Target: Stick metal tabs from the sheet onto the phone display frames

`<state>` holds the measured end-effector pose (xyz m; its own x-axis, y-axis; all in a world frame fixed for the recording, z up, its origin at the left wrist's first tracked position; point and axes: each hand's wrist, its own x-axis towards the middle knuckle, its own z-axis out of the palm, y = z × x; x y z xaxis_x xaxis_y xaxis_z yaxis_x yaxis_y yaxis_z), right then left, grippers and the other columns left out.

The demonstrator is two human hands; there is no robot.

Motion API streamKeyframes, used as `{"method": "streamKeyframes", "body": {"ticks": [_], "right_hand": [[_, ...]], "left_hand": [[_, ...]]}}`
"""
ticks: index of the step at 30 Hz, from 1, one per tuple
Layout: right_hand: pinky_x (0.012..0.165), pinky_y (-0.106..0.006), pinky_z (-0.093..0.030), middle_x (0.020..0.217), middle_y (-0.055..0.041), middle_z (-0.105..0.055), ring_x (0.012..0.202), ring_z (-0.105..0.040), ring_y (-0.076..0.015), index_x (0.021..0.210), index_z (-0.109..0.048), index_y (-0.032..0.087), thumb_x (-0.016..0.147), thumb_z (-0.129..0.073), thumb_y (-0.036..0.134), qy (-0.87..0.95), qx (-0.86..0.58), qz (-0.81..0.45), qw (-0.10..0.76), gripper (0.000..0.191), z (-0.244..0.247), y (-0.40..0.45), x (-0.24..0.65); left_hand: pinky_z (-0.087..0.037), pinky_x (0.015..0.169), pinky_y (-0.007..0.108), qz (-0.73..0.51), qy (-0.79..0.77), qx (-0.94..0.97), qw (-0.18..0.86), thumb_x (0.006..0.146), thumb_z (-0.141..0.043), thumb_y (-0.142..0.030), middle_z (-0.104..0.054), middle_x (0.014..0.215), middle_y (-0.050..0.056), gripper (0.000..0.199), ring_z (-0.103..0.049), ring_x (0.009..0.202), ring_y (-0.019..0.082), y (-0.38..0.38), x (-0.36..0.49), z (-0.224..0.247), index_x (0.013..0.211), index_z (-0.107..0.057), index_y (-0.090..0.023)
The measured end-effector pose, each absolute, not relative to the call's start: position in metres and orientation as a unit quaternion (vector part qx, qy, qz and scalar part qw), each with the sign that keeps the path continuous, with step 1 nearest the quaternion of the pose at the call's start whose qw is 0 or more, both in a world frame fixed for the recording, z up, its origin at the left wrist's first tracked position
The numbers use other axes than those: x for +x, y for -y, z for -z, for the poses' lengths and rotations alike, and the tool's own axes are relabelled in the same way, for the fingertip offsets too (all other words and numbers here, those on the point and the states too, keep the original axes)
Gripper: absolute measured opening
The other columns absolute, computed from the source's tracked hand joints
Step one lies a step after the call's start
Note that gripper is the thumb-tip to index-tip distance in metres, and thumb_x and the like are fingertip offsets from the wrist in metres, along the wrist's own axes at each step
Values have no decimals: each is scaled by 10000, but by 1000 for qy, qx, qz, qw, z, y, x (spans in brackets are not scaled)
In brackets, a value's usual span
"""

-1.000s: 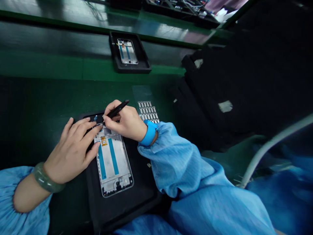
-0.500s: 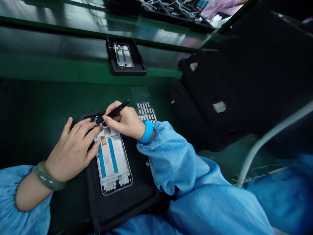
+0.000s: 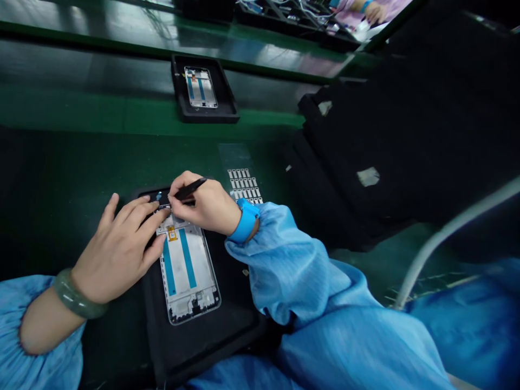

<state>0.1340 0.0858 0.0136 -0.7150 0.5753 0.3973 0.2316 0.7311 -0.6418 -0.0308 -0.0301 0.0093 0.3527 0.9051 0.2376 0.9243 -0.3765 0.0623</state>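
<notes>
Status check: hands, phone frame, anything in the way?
Left hand steadying phone frame at top edge. Right hand gripping black pen-like tool, tip at frame's top. Fingers partly block view there.

Working tip of black pen-like tool (image 3: 194, 188) too small/dark to tell, partly behind R hand (image 3: 207, 201); top of phone frame (image 3: 203, 260) partly hidden by R hand & L hand (image 3: 122, 249) fingers. Lower rows of parts sheet (image 3: 244, 176) run behind blue wristband (image 3: 245, 221). L sleeve (image 3: 44, 355) & grey hose (image 3: 447, 233) cut off at pic edges. Bkgd wires (image 3: 312, 10) blurred, co-worker's hand (image 3: 376, 12) small, details n/a.
</notes>
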Motion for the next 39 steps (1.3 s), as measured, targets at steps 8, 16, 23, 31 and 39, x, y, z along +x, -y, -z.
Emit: {"method": "streamKeyframes", "body": {"ticks": [8,16,23,31,39], "right_hand": [[663,-189,-494,828,-17,-626,689,-610,-83,840,-582,134,846,-549,242,868,-223,-322,305,113,-11,-90,137],[664,-230,-549,756,18,-604,686,-658,-109,829,-538,177,808,-621,327,744,-267,-454,412,173,-14,-107,151],[650,-232,-577,746,30,-615,671,-676,-104,841,-489,201,771,-635,453,598,-370,-453,548,299,-39,-133,189],[633,-259,-595,731,27,-623,646,-684,-126,828,-526,187,723,-702,411,560,-433,-411,575,304,-21,-135,246],[660,-311,-600,743,7,-625,672,-697,-162,830,-554,169,722,-706,411,585,-469,-388,536,306,-6,-128,269]], "left_hand": [[-322,1010,619,86,559,-823,59,913,-383,-276,-573,1216,148,373,-500,1180,308,30,-25,-10,1240,-516,-155],[-199,1014,702,37,581,-809,81,913,-378,-266,-505,1316,177,388,-383,1281,364,29,6,-26,1257,-515,-150],[-255,1049,600,-23,623,-782,-22,837,-369,-619,-597,940,166,651,-503,986,312,1,114,-39,976,-665,-57],[-353,912,605,-95,730,-676,-21,768,-482,-421,-561,1112,196,419,-445,1077,358,-82,53,-35,978,-687,-123],[-382,941,488,-122,795,-594,35,812,-558,-398,-412,1339,137,429,-394,1206,311,-185,-41,-34,1154,-556,-139]]}}
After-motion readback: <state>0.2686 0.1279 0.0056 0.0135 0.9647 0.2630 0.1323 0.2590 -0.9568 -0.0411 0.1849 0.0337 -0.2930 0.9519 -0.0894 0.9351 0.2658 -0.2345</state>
